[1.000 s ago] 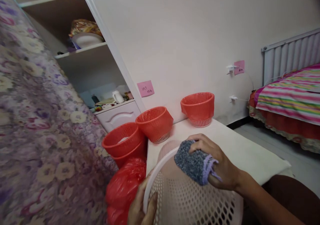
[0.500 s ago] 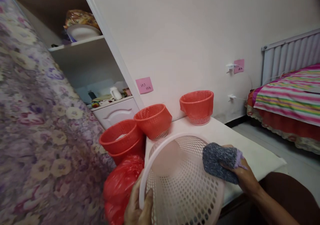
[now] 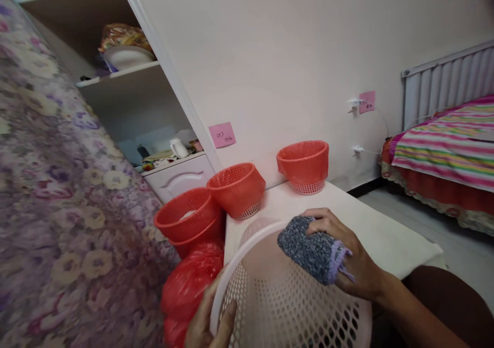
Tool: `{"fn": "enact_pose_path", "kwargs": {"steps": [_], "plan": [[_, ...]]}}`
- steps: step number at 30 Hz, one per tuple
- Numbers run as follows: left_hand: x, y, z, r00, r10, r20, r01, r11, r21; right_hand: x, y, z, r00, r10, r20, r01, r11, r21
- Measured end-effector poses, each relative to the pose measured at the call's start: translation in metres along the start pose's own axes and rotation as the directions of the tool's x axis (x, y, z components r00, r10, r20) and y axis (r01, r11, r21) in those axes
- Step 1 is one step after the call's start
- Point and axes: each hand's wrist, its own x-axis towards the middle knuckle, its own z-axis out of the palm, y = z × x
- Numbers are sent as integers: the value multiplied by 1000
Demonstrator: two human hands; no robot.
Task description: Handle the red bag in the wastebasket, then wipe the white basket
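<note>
Basket held and cloth pressed inside

Basket (image 3: 285, 307), pale and perforated, lies tilted over the table (image 3: 378, 235) edge. Right hand (image 3: 347, 258) clutches a grey cloth (image 3: 309, 250) against its inner wall, wrist bent downward. Left hand (image 3: 210, 322) grips the rim, thumb on top. Red bag (image 3: 189, 286) just beside.

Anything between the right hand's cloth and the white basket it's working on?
Nothing visible. The right hand presses the grey cloth straight against the white basket near its rim, with no gap or object between. The left hand has its grip on the rim's near edge, clear of the cloth.
</note>
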Motion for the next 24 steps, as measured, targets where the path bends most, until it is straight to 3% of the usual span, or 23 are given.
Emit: {"fn": "enact_pose_path", "kwargs": {"steps": [4, 7, 9, 11, 13, 15, 17, 20, 22, 24], "plan": [[-1, 8, 7, 1000, 12, 27, -13, 1000, 10, -3, 9, -5, 993, 60, -101, -57, 998, 28], [-4, 10, 12, 995, -91, -46, 87, 993, -81, -30, 31, -10, 941, 234, -244, -211, 970, 118], [-6, 10, 16, 980, -167, -104, 149, 975, -166, -58, 48, -7, 855, 419, -306, -360, 904, 232], [-8, 7, 20, 966, -220, -136, 190, 960, -204, -86, 62, 0, 721, 636, -275, -494, 750, 439], [-10, 3, 25, 962, -224, -155, 192, 961, -197, -105, 68, 11, 576, 777, -255, -497, 580, 645], [-10, -1, 26, 969, -198, -146, 170, 968, -184, -108, 66, 18, 517, 816, -259, -435, 512, 741], [-7, -5, 22, 978, -157, -141, 132, 977, -169, -98, 59, 18, 577, 752, -318, -375, 590, 715], [2, -12, 6, 986, -106, -132, 93, 990, -104, -72, 48, 6, 753, 523, -398, -298, 812, 502], [6, -14, -5, 992, -81, -99, 78, 996, -33, -56, 40, -4, 855, 380, -354, -254, 901, 353], [8, -13, -9, 995, -88, -47, 87, 996, -9, -43, 33, -11, 919, 289, -267, -220, 940, 261]]}}
